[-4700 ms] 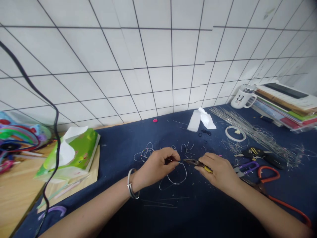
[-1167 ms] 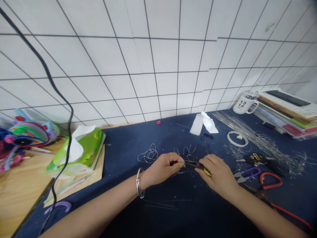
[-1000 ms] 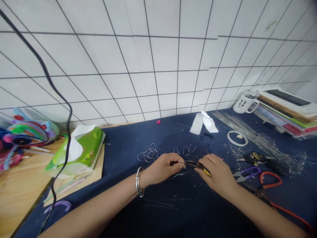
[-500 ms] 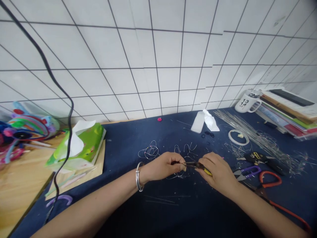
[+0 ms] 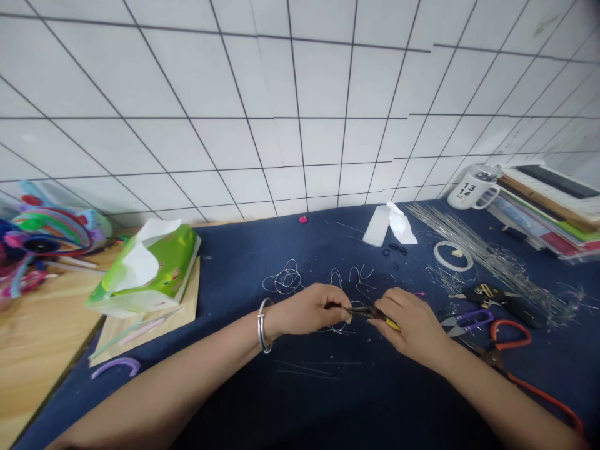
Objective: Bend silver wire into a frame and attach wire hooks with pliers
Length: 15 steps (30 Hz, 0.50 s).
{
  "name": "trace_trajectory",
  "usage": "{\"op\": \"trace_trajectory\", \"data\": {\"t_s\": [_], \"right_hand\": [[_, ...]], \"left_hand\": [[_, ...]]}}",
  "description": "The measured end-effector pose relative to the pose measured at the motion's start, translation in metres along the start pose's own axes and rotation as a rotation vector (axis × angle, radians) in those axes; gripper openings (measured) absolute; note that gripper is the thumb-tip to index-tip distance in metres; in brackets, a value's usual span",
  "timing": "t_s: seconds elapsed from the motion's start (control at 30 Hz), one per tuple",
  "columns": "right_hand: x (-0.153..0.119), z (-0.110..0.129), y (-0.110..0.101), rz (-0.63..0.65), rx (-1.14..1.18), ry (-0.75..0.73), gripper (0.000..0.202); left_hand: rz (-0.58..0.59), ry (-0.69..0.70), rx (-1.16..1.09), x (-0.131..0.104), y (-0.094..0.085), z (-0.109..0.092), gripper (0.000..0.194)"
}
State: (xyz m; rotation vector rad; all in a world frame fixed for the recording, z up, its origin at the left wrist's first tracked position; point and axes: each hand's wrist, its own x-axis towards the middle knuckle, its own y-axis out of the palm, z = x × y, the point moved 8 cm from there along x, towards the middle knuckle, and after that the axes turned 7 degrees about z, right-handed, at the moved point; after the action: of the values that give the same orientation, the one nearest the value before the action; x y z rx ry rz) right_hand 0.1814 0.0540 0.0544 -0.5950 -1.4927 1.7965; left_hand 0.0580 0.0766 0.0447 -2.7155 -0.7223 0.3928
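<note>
My right hand (image 5: 410,322) is closed around small pliers (image 5: 363,311) with a yellow-and-dark handle. The dark jaws point left and meet the fingertips of my left hand (image 5: 316,309). Thumb and fingers of the left hand are pinched together; what lies between them is too small to make out, with something dark showing in the grip. Behind the left hand lies a loose tangle of thin wire with tiny beads (image 5: 285,280). Bent wire pieces (image 5: 360,275) lie just beyond both hands, and straight wires (image 5: 307,370) rest on the dark blue cloth in front.
To the right are purple-handled scissors (image 5: 473,320), a red-handled cutting tool (image 5: 510,334), a wire bundle (image 5: 462,234) and a white coil (image 5: 437,255). A white mug (image 5: 469,190) stands by the wall. At left are a green tissue pack (image 5: 175,259) and a hanging black cable.
Both hands and the pliers keep almost the same position at the left fingertips. The view has shifted slightly, and the black cable has left the picture.
</note>
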Motion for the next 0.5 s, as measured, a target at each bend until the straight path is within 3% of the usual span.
{"op": "trace_trajectory", "data": {"t_s": [0.5], "right_hand": [[-0.0007,0.0005,0.0100,0.085,-0.034,0.041,0.017]], "left_hand": [[0.045,0.014,0.014,-0.0009,0.0018,-0.0005,0.018]]}}
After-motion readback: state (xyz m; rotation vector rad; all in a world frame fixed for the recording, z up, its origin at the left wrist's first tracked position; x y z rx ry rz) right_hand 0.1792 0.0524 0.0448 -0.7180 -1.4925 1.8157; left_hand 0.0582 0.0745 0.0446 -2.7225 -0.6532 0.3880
